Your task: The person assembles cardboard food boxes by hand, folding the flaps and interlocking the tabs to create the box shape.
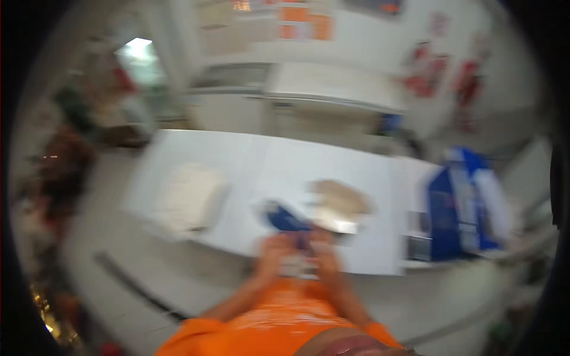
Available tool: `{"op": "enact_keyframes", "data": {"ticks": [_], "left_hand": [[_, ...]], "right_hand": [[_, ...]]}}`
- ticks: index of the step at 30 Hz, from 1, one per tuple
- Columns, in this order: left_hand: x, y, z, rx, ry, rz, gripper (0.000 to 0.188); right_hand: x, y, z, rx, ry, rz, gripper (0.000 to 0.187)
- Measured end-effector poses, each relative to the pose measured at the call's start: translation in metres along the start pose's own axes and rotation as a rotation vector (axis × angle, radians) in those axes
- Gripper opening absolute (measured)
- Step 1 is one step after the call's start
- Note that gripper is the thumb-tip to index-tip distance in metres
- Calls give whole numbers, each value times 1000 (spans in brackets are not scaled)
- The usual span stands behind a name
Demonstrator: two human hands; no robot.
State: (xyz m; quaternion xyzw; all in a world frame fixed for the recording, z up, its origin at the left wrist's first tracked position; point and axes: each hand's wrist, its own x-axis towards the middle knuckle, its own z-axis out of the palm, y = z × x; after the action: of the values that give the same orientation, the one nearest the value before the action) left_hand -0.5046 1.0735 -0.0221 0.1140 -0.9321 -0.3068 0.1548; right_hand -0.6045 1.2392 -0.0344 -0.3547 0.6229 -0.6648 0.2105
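Everything is smeared by motion. At the front edge of a white table, my left hand and my right hand are close together with fingers curled inward. A small purplish item shows between them; its kind is too blurred to make out. Just beyond the hands lies a dark blue, soft-looking item, which may join the purplish one. To the right of it, near my right hand, is a brown, flattish item with a shiny pale front part.
A cream-white stack or bundle lies on the table's left part. Blue and white boxes stand at the right end. Behind the table are a white counter or chest and a wall with orange and red papers.
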Motion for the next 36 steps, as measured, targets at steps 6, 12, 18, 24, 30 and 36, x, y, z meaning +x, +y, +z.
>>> {"op": "enact_keyframes", "data": {"ticks": [6,12,18,24,30,36], "left_hand": [[25,42,8,-1241,250,-407,32],[11,68,29,-1292,300,-354,29],[12,85,43,-1472,438,-228,27],[7,33,7,-704,199,-40,15],[21,27,-3,299,-198,847,30],[35,39,-8,245,-582,656,34]], "right_hand": [[14,-28,-23,-455,-11,-402,56],[20,-50,-27,-659,133,-634,37],[28,-54,-23,-473,326,-764,41],[23,-39,-23,-364,268,-551,38],[30,-57,-36,-89,30,-218,98],[28,-71,-45,-581,-67,-170,86]]}}
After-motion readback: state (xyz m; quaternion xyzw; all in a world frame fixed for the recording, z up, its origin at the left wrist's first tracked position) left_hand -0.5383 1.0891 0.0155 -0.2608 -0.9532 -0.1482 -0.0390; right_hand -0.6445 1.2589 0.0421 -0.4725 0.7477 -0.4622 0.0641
